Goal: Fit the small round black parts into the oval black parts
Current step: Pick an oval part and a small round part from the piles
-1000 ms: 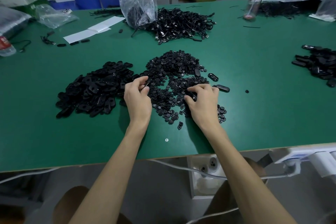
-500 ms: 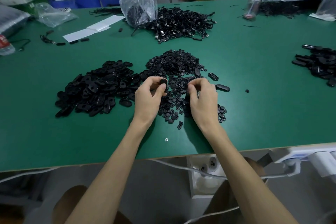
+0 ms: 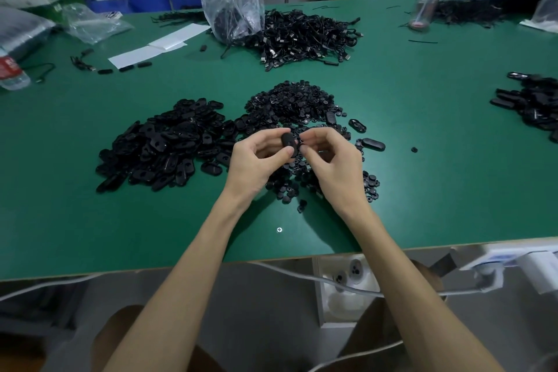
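A heap of oval black parts (image 3: 169, 142) lies left of centre on the green table (image 3: 90, 220). Right of it spreads a heap of small round black parts (image 3: 293, 106). My left hand (image 3: 259, 160) pinches one oval black part (image 3: 287, 139) between thumb and fingers, raised over the round heap. My right hand (image 3: 332, 160) pinches a small round black part (image 3: 302, 146) right beside that oval part. The two parts touch or nearly touch. Two oval parts (image 3: 373, 144) lie loose just right of my hands.
A pile of black cables (image 3: 305, 36) and a clear plastic bag (image 3: 231, 6) sit at the back. More black parts (image 3: 531, 103) lie at the right edge. White paper (image 3: 157, 45), a water bottle (image 3: 10, 72) and a drink bottle (image 3: 427, 0) stand further off. A screw (image 3: 279, 230) lies near the front edge.
My left hand lifted an oval part from the left heap and moved right. My right hand picked a round part from the heap, and both hands came together above it.
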`<state>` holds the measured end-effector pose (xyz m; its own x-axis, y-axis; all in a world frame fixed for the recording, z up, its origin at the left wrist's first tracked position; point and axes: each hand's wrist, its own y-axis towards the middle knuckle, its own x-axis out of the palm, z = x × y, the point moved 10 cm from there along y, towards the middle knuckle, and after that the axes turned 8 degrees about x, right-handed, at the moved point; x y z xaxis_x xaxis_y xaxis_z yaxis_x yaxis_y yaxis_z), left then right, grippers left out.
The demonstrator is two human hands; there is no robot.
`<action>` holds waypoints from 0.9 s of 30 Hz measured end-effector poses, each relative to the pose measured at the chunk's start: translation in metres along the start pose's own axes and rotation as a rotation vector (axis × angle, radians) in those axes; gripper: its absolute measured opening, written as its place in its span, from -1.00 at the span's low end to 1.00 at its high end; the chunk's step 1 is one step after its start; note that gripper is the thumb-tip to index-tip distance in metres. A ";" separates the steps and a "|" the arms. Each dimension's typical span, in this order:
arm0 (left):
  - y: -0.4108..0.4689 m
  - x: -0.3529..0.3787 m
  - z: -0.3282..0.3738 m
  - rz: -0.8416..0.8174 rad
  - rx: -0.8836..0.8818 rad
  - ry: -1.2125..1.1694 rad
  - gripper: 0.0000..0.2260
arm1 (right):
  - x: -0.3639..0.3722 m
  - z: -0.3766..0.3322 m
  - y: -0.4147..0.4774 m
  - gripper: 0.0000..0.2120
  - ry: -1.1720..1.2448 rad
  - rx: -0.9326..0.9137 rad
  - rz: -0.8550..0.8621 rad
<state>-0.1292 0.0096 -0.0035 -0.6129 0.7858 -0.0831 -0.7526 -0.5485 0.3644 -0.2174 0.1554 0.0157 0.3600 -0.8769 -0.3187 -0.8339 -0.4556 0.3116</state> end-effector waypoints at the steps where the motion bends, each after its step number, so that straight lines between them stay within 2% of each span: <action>1: 0.000 0.001 0.000 -0.008 -0.003 -0.008 -0.66 | 0.000 0.001 0.000 -0.85 0.004 0.005 -0.004; 11: 0.000 0.007 -0.010 -0.138 -0.092 -0.199 -0.58 | 0.000 0.004 0.002 -0.88 0.077 0.042 -0.046; 17: 0.000 0.011 -0.013 -0.213 -0.115 -0.237 -0.50 | 0.001 0.005 0.001 -0.88 0.116 0.064 -0.065; 27: 0.000 0.008 -0.016 -0.167 -0.112 -0.265 -0.55 | -0.002 0.010 0.002 -0.92 0.190 0.077 -0.044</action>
<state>-0.1379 0.0116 -0.0187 -0.4060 0.9064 0.1167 -0.8682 -0.4224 0.2604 -0.2245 0.1574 0.0076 0.4629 -0.8730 -0.1537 -0.8426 -0.4872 0.2294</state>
